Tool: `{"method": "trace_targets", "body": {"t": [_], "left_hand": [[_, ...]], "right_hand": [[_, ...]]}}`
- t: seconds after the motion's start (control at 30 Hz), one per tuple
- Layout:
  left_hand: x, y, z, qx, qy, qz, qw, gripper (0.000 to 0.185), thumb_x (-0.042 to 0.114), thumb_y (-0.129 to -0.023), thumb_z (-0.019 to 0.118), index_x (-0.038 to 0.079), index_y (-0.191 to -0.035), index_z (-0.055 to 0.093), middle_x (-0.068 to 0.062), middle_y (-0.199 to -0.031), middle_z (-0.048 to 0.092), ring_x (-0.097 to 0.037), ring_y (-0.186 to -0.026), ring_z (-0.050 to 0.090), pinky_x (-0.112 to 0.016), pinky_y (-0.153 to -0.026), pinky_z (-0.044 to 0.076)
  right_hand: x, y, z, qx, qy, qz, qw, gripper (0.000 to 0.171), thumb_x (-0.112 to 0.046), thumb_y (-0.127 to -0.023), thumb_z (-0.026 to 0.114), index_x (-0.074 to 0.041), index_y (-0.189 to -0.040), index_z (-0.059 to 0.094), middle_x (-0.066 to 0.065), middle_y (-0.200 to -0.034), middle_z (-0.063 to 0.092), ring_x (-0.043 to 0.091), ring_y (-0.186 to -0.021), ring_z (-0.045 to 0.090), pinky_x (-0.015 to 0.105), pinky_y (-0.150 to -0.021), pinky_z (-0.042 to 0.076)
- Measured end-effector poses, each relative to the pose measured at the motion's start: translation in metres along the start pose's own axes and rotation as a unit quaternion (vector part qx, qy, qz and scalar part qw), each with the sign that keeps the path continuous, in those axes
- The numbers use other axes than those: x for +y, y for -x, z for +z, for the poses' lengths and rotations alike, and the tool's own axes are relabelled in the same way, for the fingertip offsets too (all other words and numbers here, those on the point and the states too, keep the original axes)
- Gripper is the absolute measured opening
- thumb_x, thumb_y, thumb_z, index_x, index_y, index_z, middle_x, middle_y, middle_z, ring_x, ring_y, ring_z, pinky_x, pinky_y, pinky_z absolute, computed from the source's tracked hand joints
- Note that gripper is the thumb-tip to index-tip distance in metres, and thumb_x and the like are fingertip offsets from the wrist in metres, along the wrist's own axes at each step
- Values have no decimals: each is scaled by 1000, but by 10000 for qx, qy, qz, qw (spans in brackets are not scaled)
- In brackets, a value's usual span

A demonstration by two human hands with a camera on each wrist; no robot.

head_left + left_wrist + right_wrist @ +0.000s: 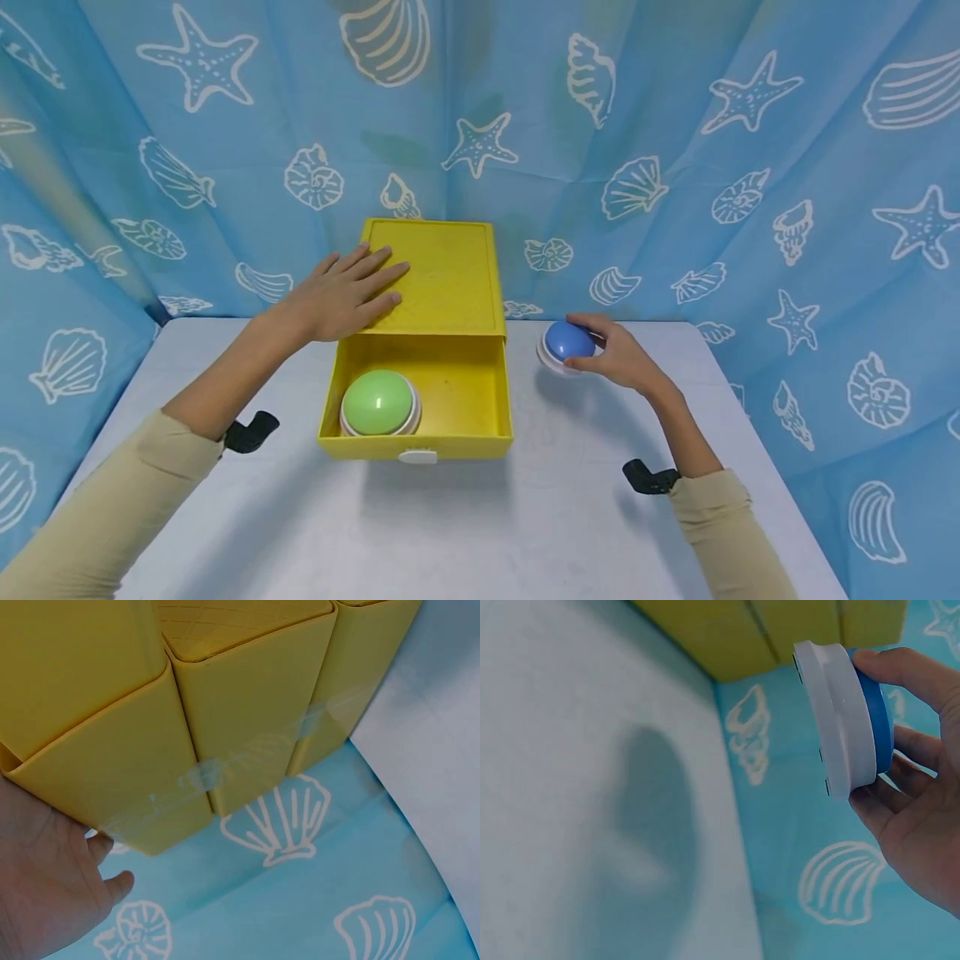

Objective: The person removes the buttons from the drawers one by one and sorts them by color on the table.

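Observation:
My left hand (pixel 341 293) rests with spread, straight fingers on top of the yellow drawer box (pixel 450 275). The box's drawer (pixel 468 396) is pulled out toward me, and a green push button (pixel 378 403) with a white base sits in its left part. To the right of the box, my right hand (pixel 618 354) grips a blue push button (pixel 570 341) by its edges. In the right wrist view the white base of the blue button (pixel 844 720) is held above the table, with its shadow below. The left wrist view shows part of my left hand (pixel 52 877) beside the box's yellow side.
A white table (pixel 570 517) carries the box. Behind and at both sides hangs a blue curtain (pixel 525 150) printed with white shells and starfish. The drawer has a small white handle (pixel 417 457) at its front. Black wrist cameras (pixel 251 432) are strapped to both wrists.

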State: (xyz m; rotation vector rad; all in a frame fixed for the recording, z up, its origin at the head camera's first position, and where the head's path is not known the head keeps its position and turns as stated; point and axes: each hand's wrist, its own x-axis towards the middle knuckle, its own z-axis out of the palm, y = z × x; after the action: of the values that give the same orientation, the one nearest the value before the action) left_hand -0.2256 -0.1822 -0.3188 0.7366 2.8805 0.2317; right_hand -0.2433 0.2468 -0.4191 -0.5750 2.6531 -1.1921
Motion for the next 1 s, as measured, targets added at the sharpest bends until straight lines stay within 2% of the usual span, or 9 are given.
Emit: {"method": "trace_targets", "body": {"t": [0.3,0.5,1.0], "left_hand": [[1,3,1,7,71,18,10000,64,53,-108,24,19,-162,19,-14,-166,8,-37,-151,-2,-61,-116,0],[1,7,1,64,120,-9,9999,62,50,-109,26,18,-162,21,-15,-166,9,-38,-151,-1,-62,-116,1],[2,2,1,73,69,26,9999,63,52,-108,24,18,-162,20,-15,-166,9,-38,-151,-1,-62,-116,1]], "right_hand": [[23,-12,16,-7,-117,488,9987,77,-20,-84,79,0,-148,43,24,-151,38,46,-137,36,58,-109,35],[35,-22,27,12,45,576,9983,78,-22,-84,79,-1,-150,42,24,-151,38,45,-137,38,58,-108,37],[53,-34,29,6,461,989,9940,76,-22,-86,78,-3,-150,42,24,-153,37,46,-138,34,62,-108,33]]}}
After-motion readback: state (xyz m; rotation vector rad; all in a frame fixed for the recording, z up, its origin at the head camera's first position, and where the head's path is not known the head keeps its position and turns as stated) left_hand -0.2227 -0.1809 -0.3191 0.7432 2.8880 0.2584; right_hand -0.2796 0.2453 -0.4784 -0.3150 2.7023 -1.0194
